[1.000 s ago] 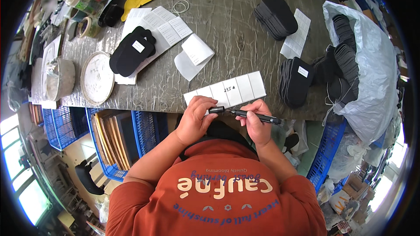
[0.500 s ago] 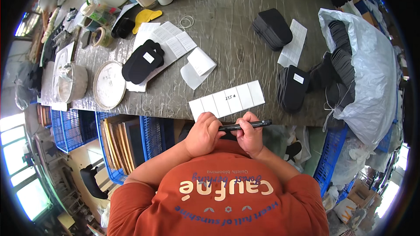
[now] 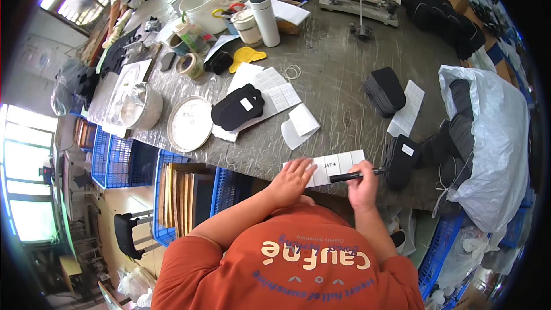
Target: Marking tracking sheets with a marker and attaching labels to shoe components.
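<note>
At the table's near edge lies a strip of white labels (image 3: 346, 162) with black handwriting on one of them. My left hand (image 3: 291, 182) rests flat on the strip's left part, fingers stretched out. My right hand (image 3: 363, 186) grips a black marker pen (image 3: 343, 177) over the strip's right part, its tip pointing left. Whether the tip touches the paper I cannot tell. To the right of that hand stands a stack of black insole-shaped pads (image 3: 400, 166) with a white label on top.
Another pad stack (image 3: 385, 89) lies beside a label sheet (image 3: 407, 109). A white sack (image 3: 496, 138) of pads stands at the right. Labelled pads (image 3: 235, 109) lie on papers at the left, near a round lid (image 3: 189, 123), a bucket (image 3: 142, 108) and a flask (image 3: 264, 20).
My left hand has moved onto the label strip and flattened. My right hand has brought the marker over the strip; its tip is now bare. The whole view has shifted.
</note>
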`<act>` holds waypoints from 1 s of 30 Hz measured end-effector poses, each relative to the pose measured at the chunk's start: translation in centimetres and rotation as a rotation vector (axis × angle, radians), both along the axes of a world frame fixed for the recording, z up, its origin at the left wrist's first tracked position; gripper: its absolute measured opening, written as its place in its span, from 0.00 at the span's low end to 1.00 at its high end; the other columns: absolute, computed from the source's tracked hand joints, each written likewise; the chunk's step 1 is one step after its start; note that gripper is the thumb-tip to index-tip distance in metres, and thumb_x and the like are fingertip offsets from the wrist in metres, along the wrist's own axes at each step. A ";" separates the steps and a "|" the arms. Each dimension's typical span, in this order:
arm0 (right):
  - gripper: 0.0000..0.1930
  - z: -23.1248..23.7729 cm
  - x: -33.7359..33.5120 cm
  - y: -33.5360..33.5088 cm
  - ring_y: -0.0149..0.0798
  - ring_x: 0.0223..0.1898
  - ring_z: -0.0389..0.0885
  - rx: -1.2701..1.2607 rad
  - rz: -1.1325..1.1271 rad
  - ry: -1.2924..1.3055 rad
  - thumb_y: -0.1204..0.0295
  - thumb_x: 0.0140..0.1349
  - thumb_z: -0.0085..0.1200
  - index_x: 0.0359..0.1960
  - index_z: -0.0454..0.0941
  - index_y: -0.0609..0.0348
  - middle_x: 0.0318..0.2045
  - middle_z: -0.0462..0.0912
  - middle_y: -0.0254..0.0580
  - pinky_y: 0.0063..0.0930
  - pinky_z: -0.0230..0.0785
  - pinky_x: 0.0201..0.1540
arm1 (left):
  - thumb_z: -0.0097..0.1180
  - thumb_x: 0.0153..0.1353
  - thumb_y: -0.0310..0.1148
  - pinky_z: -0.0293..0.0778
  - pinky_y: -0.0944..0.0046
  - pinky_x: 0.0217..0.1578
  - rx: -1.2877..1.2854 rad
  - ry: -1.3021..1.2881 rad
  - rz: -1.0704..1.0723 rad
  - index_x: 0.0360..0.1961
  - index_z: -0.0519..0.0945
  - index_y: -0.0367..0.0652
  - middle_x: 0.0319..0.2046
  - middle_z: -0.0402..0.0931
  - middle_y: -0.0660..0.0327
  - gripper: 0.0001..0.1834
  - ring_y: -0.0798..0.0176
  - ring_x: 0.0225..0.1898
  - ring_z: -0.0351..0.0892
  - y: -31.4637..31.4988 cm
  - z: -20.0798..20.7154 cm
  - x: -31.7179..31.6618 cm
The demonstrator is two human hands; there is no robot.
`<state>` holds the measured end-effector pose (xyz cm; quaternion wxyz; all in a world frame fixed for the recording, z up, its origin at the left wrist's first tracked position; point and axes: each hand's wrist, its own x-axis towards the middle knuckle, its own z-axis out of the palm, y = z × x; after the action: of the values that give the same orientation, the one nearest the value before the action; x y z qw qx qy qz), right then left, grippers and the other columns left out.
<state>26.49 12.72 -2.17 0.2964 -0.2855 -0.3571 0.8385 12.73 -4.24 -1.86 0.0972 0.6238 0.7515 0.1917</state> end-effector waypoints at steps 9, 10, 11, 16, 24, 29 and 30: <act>0.08 3.5 -4.2 7.1 0.42 0.40 0.75 0.234 -0.073 0.202 0.71 0.61 0.42 0.33 0.72 0.62 0.39 0.77 0.50 0.41 0.65 0.51 | 0.51 0.52 0.26 0.71 0.51 0.53 -0.018 -0.124 0.109 0.47 0.76 0.40 0.47 0.78 0.54 0.19 0.49 0.48 0.77 -4.1 -2.3 -5.1; 0.08 4.1 -5.0 8.0 0.43 0.39 0.76 0.259 -0.059 0.215 0.72 0.62 0.42 0.36 0.72 0.62 0.39 0.77 0.51 0.43 0.66 0.52 | 0.51 0.52 0.23 0.76 0.53 0.42 -0.095 -0.209 0.231 0.47 0.78 0.40 0.40 0.81 0.52 0.18 0.44 0.39 0.80 -4.3 -0.6 -6.4; 0.09 5.0 -6.4 8.2 0.42 0.36 0.77 0.276 -0.089 0.169 0.72 0.63 0.41 0.38 0.72 0.63 0.37 0.78 0.50 0.42 0.68 0.49 | 0.51 0.53 0.23 0.76 0.55 0.37 -0.005 -0.268 0.279 0.46 0.78 0.39 0.35 0.81 0.53 0.17 0.47 0.34 0.80 -5.1 0.9 -8.1; 0.09 8.0 -16.1 6.8 0.28 0.21 0.70 0.418 0.072 0.008 0.74 0.63 0.45 0.41 0.73 0.63 0.28 0.78 0.41 0.23 0.63 0.27 | 0.51 0.61 0.25 0.73 0.62 0.31 0.228 -0.655 0.879 0.49 0.79 0.41 0.28 0.79 0.46 0.15 0.63 0.28 0.80 -11.8 6.6 -18.0; 0.13 5.6 -35.4 -1.5 0.47 0.41 0.79 1.717 1.004 -0.392 0.72 0.50 0.59 0.40 0.80 0.52 0.37 0.79 0.42 0.39 0.72 0.44 | 0.48 0.62 0.27 0.73 0.48 0.36 0.269 -0.087 1.002 0.49 0.78 0.44 0.33 0.78 0.43 0.14 0.37 0.35 0.77 -16.2 6.1 -27.1; 0.15 3.3 -41.1 -4.6 0.44 0.54 0.72 2.069 1.301 -0.504 0.77 0.53 0.53 0.43 0.81 0.47 0.45 0.77 0.35 0.36 0.70 0.52 | 0.49 0.59 0.25 0.75 0.52 0.36 0.212 0.082 1.003 0.51 0.77 0.49 0.35 0.81 0.52 0.18 0.47 0.36 0.80 -16.5 4.5 -30.9; 0.15 2.9 -41.5 -4.9 0.44 0.54 0.72 2.068 1.325 -0.504 0.77 0.53 0.53 0.43 0.81 0.47 0.45 0.77 0.35 0.36 0.70 0.52 | 0.49 0.59 0.25 0.75 0.52 0.36 0.207 0.067 1.015 0.51 0.77 0.49 0.35 0.81 0.52 0.18 0.47 0.36 0.80 -16.8 4.1 -31.3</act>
<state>-14.98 7.85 0.68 -0.1729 0.1624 -0.9685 0.0760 -18.57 -21.07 2.26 -0.0941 0.1930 0.9392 0.2678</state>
